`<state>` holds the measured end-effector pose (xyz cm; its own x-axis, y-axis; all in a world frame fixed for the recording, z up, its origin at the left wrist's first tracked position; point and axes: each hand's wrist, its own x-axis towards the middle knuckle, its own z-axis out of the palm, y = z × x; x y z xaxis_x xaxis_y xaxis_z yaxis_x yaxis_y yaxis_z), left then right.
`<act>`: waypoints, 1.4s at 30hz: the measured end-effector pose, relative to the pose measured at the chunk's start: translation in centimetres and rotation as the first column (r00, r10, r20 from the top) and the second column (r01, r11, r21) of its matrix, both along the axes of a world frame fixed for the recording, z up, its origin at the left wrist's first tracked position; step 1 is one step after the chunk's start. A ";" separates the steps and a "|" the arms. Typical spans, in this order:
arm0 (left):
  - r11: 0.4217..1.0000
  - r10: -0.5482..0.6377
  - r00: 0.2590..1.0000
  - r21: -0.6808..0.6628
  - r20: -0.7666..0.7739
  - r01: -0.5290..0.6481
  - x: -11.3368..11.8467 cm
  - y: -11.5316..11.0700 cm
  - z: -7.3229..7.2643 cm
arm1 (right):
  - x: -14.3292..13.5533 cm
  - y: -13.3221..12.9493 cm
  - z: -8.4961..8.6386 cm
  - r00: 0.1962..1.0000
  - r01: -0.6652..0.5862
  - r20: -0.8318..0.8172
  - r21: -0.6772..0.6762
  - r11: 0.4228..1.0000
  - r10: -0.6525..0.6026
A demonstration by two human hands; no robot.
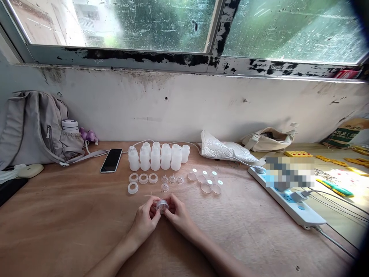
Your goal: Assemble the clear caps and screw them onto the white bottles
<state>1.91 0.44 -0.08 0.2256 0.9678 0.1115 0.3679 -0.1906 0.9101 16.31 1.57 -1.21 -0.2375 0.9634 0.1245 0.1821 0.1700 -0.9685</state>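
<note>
A small clear round plastic piece (162, 206) is held between my left hand (145, 220) and my right hand (179, 216), low over the wooden table. Fingers of both hands close around its sides. Just beyond them lie several white rings (133, 188), several clear nipple-shaped parts (165, 187) and, to the right, several clear round caps (206, 188) with small whitish discs (210, 182) among them. Behind the rings stand several frosted white bottles (155, 159) in close rows.
A phone (111, 161) lies left of the bottles, near a grey backpack (43, 123). Right of them are a silvery pouch (225, 148), a beige bag (268, 139) and a white power strip (288, 198) with cables. The wooden table (72, 223) meets a wall below the window.
</note>
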 end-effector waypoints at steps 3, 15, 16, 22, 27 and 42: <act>0.999 0.022 0.999 0.023 -0.044 -0.021 0.0 0.0 -0.2 | -0.1 -0.1 0.2 1.000 0.010 0.005 0.008 1.000 -0.010; 0.998 0.059 0.994 0.024 -0.090 -0.057 0.1 0.1 -0.6 | -0.5 -0.3 0.8 0.999 0.030 0.031 0.014 0.999 -0.030; 0.998 0.061 0.994 0.024 -0.095 -0.059 0.1 0.1 -0.6 | -0.6 -0.3 0.7 0.999 0.032 0.030 0.017 0.999 -0.033; 0.996 0.087 0.987 0.029 -0.132 -0.084 0.1 0.1 -0.4 | -0.9 -0.2 0.1 0.998 0.043 0.047 0.020 0.999 -0.044; 0.995 0.096 0.987 0.017 -0.131 -0.094 0.0 0.2 -0.3 | -1.1 -0.2 0.2 0.998 0.050 0.048 0.021 0.999 -0.051; 0.996 0.022 1.000 -0.087 0.005 -0.021 -0.1 0.4 -0.3 | -0.7 -0.2 -0.4 0.998 0.035 -0.046 -0.040 0.999 -0.037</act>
<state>1.83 0.83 -0.38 0.2044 0.9785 0.0281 0.3657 -0.1029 0.9250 15.61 1.41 -1.66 -0.1973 0.9756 0.0961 0.1421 0.1255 -0.9819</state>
